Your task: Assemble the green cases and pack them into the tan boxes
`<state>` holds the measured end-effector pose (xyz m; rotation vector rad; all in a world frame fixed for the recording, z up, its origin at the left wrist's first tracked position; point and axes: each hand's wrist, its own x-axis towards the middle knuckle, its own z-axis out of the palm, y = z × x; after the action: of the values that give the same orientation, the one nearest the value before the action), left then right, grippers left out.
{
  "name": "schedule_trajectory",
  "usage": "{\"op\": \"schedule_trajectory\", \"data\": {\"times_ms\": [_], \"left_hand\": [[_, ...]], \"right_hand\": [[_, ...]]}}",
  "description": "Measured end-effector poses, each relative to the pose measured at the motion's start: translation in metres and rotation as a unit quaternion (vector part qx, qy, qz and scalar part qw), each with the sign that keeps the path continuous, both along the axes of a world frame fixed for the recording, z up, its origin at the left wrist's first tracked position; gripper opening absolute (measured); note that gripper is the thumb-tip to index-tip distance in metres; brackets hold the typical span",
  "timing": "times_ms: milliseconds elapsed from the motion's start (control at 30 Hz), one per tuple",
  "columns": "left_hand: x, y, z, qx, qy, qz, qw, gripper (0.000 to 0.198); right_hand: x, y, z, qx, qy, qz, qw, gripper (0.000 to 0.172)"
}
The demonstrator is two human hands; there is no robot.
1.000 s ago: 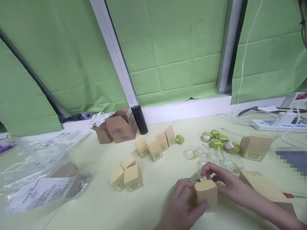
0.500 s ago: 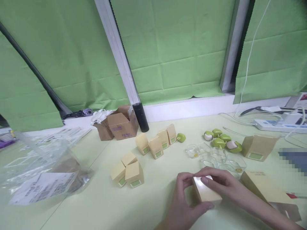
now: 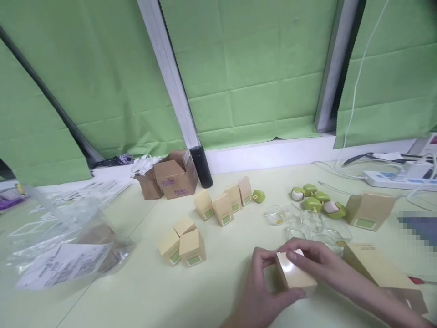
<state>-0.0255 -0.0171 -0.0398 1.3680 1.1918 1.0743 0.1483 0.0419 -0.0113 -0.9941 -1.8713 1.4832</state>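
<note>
A small cream cardboard box (image 3: 296, 272) is held between my two hands above the near right of the table. My left hand (image 3: 261, 291) grips it from the left, with the thumb along its near edge. From the right, my right hand (image 3: 319, 262) holds its far side, the thumb pressed on the shiny top. Just behind the box lie several clear plastic shells (image 3: 312, 223). A larger cream box (image 3: 378, 269) lies beside my right forearm. Beyond the shells are several green rounded cases (image 3: 312, 203), some showing a white part.
Closed cream boxes stand in two groups, a near group (image 3: 191, 248) and a far group (image 3: 222, 208), with one green case (image 3: 258, 196) beside the latter. Another box (image 3: 369, 210) stands right. A plastic bag (image 3: 68, 255), brown carton (image 3: 175, 177), black cylinder (image 3: 201, 167) and power strip (image 3: 385, 179) surround them.
Almost nothing differs. The view has shifted slightly, and both hands keep the same hold on the small box.
</note>
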Motion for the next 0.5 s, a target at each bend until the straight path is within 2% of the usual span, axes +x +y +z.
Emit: {"op": "schedule_trajectory", "data": {"times_ms": [233, 333, 400, 500], "left_hand": [[-0.001, 0.001, 0.0, -0.035, 0.007, -0.002, 0.999, 0.056], [-0.003, 0.001, -0.006, -0.04, 0.0, 0.017, 0.999, 0.071], [-0.004, 0.001, -0.008, -0.019, 0.019, 0.013, 1.0, 0.075], [-0.005, 0.005, -0.001, 0.059, 0.096, -0.037, 0.993, 0.062]], "right_hand": [[-0.001, 0.0, 0.0, -0.011, 0.025, 0.007, 1.0, 0.033], [-0.002, 0.002, -0.007, -0.033, 0.032, -0.013, 0.999, 0.035], [-0.004, 0.002, -0.013, -0.037, 0.044, -0.037, 0.998, 0.043], [-0.006, 0.0, -0.021, -0.01, 0.061, -0.048, 0.997, 0.051]]}}
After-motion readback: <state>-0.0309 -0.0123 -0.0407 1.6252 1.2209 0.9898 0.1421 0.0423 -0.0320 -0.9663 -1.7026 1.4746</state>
